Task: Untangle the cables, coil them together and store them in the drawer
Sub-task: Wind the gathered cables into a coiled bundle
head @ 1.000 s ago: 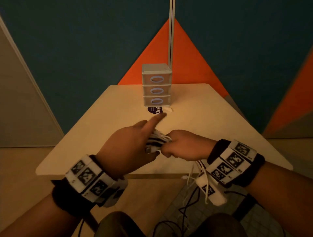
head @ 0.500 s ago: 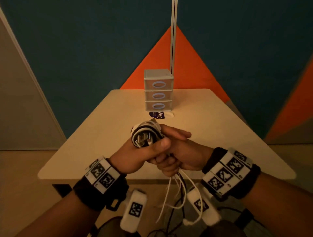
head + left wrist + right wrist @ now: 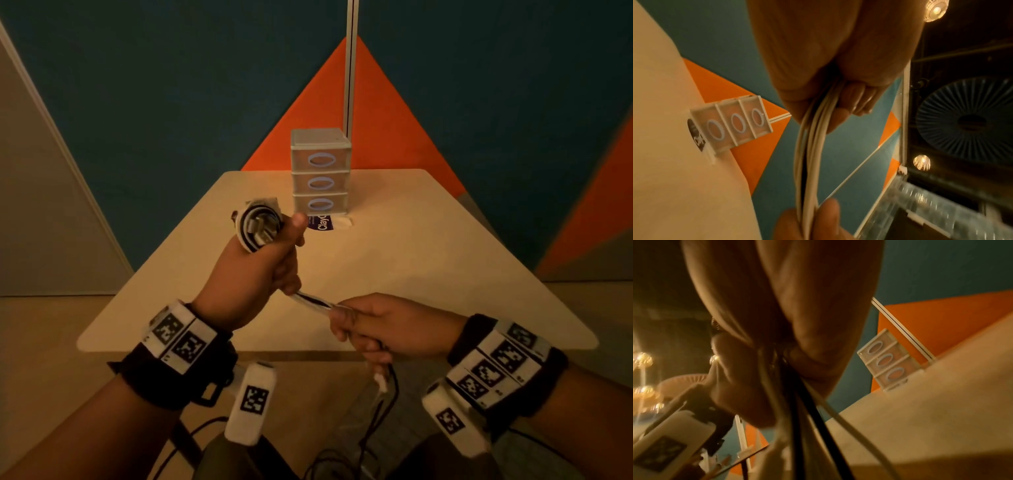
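Observation:
My left hand (image 3: 263,253) grips a coil of white and black cables (image 3: 258,224) upright above the table, metal plugs showing at its top. A bundled stretch of the cables (image 3: 313,301) runs down from that fist to my right hand (image 3: 370,329), which grips it near the table's front edge. Loose ends (image 3: 382,378) hang below the right fist. In the left wrist view the white strands (image 3: 812,146) pass from my curled fingers to the other hand's fingertips (image 3: 828,209). The right wrist view shows black and white cables (image 3: 809,410) leaving my fist. The three-drawer unit (image 3: 321,171) stands shut at the table's far side.
The beige table (image 3: 428,257) carries only the drawer unit and a purple sticker (image 3: 320,222) in front of it. Behind are blue and orange wall panels and a white post (image 3: 350,65). Black cords (image 3: 370,442) lie on the floor by my knees.
My hands have parted: the left has lifted the coil up and left, and the right has slid back along the cables toward me, stretching the bundle between them.

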Demonstrator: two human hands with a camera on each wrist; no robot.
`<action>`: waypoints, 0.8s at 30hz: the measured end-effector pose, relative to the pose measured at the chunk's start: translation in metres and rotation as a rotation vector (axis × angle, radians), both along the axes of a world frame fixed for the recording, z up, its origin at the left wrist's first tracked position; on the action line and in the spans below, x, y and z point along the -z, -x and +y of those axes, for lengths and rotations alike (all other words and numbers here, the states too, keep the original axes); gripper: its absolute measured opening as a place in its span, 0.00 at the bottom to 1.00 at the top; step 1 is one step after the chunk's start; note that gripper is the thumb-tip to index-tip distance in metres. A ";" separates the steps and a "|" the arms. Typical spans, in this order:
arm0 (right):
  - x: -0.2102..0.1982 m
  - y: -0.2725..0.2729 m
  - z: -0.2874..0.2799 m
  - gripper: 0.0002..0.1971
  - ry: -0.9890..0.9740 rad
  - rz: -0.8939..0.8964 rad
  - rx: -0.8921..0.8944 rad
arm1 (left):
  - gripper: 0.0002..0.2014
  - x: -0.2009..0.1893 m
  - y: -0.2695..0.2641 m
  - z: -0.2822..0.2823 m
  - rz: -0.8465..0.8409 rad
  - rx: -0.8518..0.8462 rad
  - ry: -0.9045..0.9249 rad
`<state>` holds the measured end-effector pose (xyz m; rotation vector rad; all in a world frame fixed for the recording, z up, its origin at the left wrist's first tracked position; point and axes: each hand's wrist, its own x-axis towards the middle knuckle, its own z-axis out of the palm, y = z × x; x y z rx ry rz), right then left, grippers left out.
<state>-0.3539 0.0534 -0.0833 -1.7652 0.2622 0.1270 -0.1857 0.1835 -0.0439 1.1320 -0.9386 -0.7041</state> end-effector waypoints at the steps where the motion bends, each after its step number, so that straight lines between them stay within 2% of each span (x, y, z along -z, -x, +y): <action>1: 0.003 0.001 -0.003 0.21 0.052 0.014 0.027 | 0.14 0.002 -0.003 0.001 -0.073 -0.030 -0.033; 5: 0.012 0.004 -0.010 0.20 0.065 0.084 0.083 | 0.06 0.009 -0.009 0.004 -0.462 -0.039 -0.155; 6: 0.011 0.004 -0.012 0.20 0.050 0.117 0.097 | 0.07 0.011 -0.010 0.004 -0.563 -0.037 -0.179; 9: 0.002 0.003 -0.016 0.19 0.037 0.202 0.140 | 0.14 0.015 -0.010 0.004 -0.809 0.010 -0.251; 12: -0.009 0.000 -0.017 0.16 0.053 0.221 0.176 | 0.13 0.017 -0.005 0.005 -1.135 0.018 -0.269; 15: -0.018 -0.003 -0.019 0.16 0.061 0.192 0.217 | 0.22 0.019 0.002 0.004 -1.492 -0.034 -0.315; 17: -0.024 -0.002 -0.020 0.16 0.064 0.185 0.222 | 0.27 0.020 0.002 0.002 -1.552 -0.029 -0.378; 20: -0.030 -0.001 -0.019 0.15 0.074 0.170 0.214 | 0.30 0.026 0.002 -0.002 -1.521 0.032 -0.496; 24: -0.033 -0.002 -0.018 0.15 0.107 0.176 0.184 | 0.12 0.027 0.006 -0.005 -1.442 0.072 -0.528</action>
